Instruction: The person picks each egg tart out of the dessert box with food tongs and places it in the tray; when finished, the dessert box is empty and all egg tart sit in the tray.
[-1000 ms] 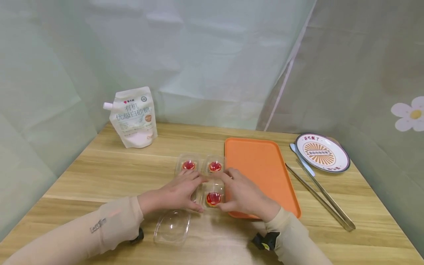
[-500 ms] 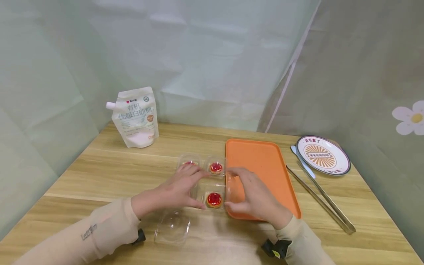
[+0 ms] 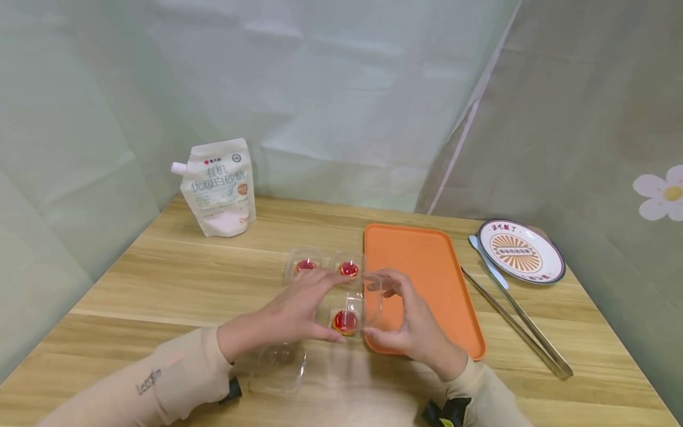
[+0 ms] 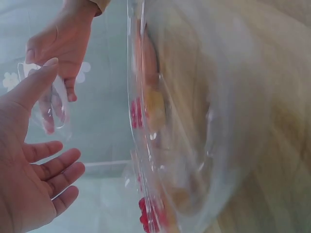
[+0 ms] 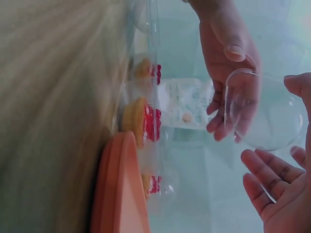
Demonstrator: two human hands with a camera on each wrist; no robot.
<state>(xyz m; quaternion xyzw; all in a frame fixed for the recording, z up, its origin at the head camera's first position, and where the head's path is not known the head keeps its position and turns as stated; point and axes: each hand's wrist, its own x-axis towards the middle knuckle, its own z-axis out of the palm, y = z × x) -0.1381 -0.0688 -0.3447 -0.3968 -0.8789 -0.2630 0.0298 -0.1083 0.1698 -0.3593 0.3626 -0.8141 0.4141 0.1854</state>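
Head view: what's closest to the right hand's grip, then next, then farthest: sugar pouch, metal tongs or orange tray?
1. Orange tray, partly behind the right hand
2. Metal tongs, right of the tray
3. Sugar pouch, back left

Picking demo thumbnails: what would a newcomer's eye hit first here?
Probably the orange tray, the largest patch of bright colour, right of centre on the wooden table. Next, the red tops of three tarts in clear packaging, just left of it. The see-through lid, in the right hand and raised near the left hand, is subtler.
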